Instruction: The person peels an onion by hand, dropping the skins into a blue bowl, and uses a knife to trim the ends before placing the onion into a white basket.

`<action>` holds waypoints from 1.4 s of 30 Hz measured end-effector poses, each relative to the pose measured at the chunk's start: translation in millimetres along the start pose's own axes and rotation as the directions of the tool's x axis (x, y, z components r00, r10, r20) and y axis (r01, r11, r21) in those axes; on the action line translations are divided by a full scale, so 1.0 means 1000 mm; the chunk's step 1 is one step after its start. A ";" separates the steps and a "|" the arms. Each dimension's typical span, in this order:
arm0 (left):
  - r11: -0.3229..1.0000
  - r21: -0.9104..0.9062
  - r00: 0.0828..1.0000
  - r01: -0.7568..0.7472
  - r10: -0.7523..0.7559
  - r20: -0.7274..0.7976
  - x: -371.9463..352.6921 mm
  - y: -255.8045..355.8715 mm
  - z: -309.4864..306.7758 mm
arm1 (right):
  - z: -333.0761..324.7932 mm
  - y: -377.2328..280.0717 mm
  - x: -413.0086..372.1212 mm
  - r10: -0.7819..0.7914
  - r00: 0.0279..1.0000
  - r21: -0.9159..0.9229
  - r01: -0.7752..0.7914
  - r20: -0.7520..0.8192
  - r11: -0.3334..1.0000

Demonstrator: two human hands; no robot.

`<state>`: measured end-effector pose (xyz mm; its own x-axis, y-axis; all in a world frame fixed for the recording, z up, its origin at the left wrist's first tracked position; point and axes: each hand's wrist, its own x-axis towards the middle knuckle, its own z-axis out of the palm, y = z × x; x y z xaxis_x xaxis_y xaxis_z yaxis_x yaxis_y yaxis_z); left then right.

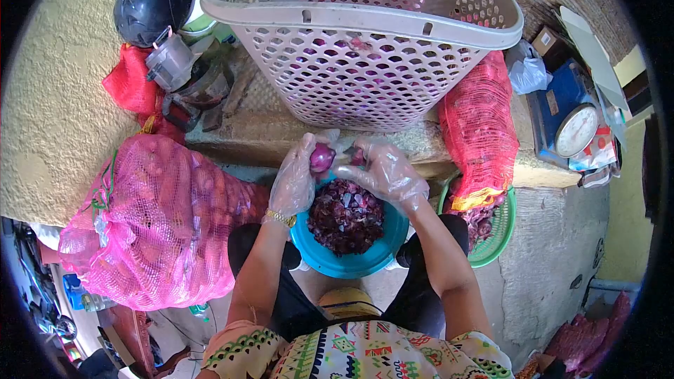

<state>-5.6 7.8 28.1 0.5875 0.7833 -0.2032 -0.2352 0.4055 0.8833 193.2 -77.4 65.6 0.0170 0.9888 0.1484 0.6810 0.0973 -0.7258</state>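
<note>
My left hand, in a clear plastic glove with a gold-coloured watch at the wrist, is closed around a purple-red onion. Close beside it, my gloved right hand pinches something small, dark and purplish, partly hidden by the fingers; its kind cannot be made out. Both hands are above the far rim of a blue basin, which sits between my knees and holds a heap of dark onion skins.
A large perforated plastic basket with onions stands on the ledge ahead. Full mesh sacks lie at left and right, the latter over a green basket. A blue dial scale stands far right; a black helmet far left.
</note>
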 end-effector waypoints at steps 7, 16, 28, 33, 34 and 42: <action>0.965 0.254 0.998 0.064 -0.055 -0.040 -0.007 0.014 -0.001 | -0.002 -0.006 -0.001 0.015 0.994 -0.159 0.002 0.109 0.987; 0.968 0.243 0.998 0.062 -0.055 -0.035 -0.011 0.018 0.013 | 0.009 0.002 0.000 -0.037 0.992 -0.171 0.058 0.124 0.984; 0.986 0.158 0.998 0.059 -0.059 -0.004 -0.009 0.014 0.003 | 0.014 0.008 0.000 -0.028 0.989 -0.190 0.055 0.145 0.980; 0.983 0.180 0.999 0.045 -0.043 -0.011 -0.005 0.006 -0.004 | 0.017 0.012 0.001 -0.053 0.986 -0.208 0.085 0.158 0.974; 0.979 0.194 0.998 0.056 -0.052 -0.023 -0.005 0.005 -0.005 | 0.017 0.012 0.001 -0.053 0.986 -0.208 0.085 0.158 0.974; 0.964 0.265 1.000 0.008 -0.007 -0.003 -0.006 0.011 0.000 | 0.011 0.002 -0.001 -0.095 0.982 -0.279 0.137 0.162 0.951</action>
<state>-11.8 7.4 38.8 0.5873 0.7814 -0.2108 -0.0170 0.2724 0.9620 186.7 -77.0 57.1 -0.1660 0.9804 0.1059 0.8536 0.1966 -0.4823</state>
